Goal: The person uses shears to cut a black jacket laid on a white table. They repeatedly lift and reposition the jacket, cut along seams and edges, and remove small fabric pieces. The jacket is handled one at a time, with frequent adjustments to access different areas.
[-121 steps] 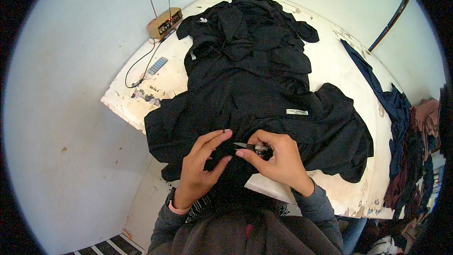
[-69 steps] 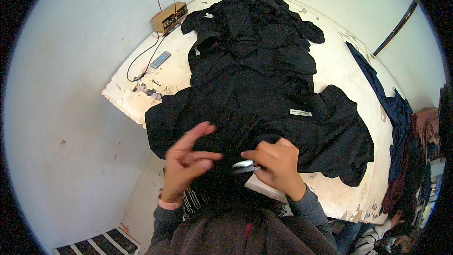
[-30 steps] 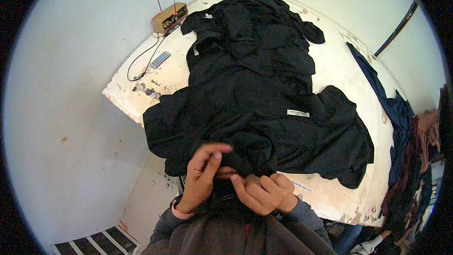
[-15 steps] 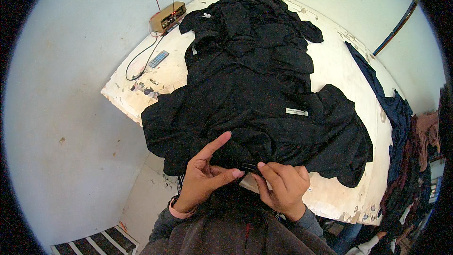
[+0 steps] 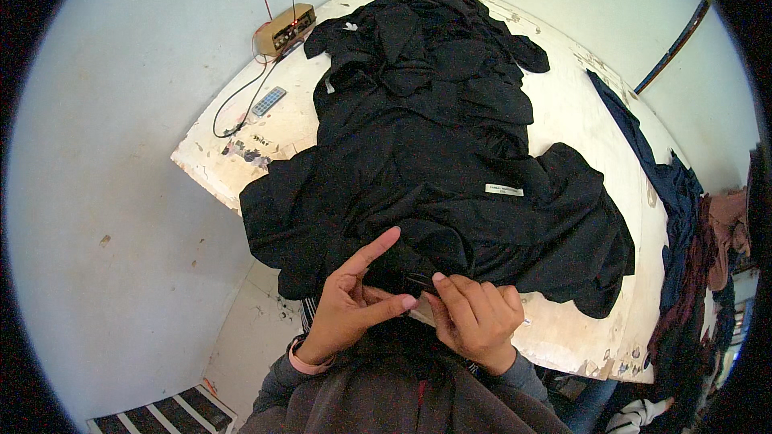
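A large black garment (image 5: pixel 426 153) with a white label (image 5: pixel 504 190) lies spread and rumpled on the white table. My left hand (image 5: pixel 354 305) is at its near edge, index finger stretched along the cloth, thumb pressed to a bunched fold and the other fingers partly under it. Just right of it, my right hand (image 5: pixel 476 317) is closed, fingertips pinched at the same fold around a thin dark item (image 5: pixel 420 281) that I cannot make out clearly. The two hands' fingertips are close together, and the cloth hides part of them.
At the back left sit a tan electronic box (image 5: pixel 285 30) with cables and a remote (image 5: pixel 269 101). Navy cloth (image 5: pixel 675 193) hangs along the right edge beside brown garments (image 5: pixel 728 233). A white wall (image 5: pixel 104 153) bounds the left. Another person's pale sleeve (image 5: pixel 635 418) shows at lower right.
The silver snips clear in my right hand earlier are no longer distinct. The cloth has bunched under my hands. In the last half second my right fingers shifted slightly left.
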A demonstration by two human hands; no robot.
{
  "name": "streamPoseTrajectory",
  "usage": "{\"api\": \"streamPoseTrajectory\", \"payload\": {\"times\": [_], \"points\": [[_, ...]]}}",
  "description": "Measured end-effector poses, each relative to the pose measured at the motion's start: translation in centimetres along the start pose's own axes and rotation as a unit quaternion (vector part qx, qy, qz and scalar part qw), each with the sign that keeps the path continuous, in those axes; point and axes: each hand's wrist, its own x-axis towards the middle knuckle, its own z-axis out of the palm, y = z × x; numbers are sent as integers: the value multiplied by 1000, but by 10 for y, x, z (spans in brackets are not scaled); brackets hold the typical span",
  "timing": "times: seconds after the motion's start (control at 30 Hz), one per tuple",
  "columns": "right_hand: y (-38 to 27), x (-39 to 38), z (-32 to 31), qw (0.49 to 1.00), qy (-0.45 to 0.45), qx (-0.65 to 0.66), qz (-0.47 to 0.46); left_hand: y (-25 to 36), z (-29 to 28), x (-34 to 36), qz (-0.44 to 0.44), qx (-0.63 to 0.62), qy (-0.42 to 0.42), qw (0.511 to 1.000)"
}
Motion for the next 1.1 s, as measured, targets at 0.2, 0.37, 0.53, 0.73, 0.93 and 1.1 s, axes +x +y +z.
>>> {"api": "streamPoseTrajectory", "payload": {"times": [0.2, 0.37, 0.53, 0.73, 0.93, 1.1], "points": [[-2, 2, 3, 1000, -8, -21, -21, 1, -1, 0, -29, 0, -11, 1000], [2, -2, 8, 998, -21, 62, 4, 9, -1, -10, -76, 21, -16, 997], [15, -16, 6, 969, -196, 146, -41, 31, -49, -39, -160, 205, -145, 955], [23, -43, 17, 908, -313, 259, -100, 36, -122, -75, -104, 498, 141, 849], [33, -18, 8, 919, -208, 332, 37, 26, -103, -26, 194, 684, 272, 649], [49, 29, 59, 954, -47, 263, 139, 17, -69, 70, 192, 655, 171, 711]]}}
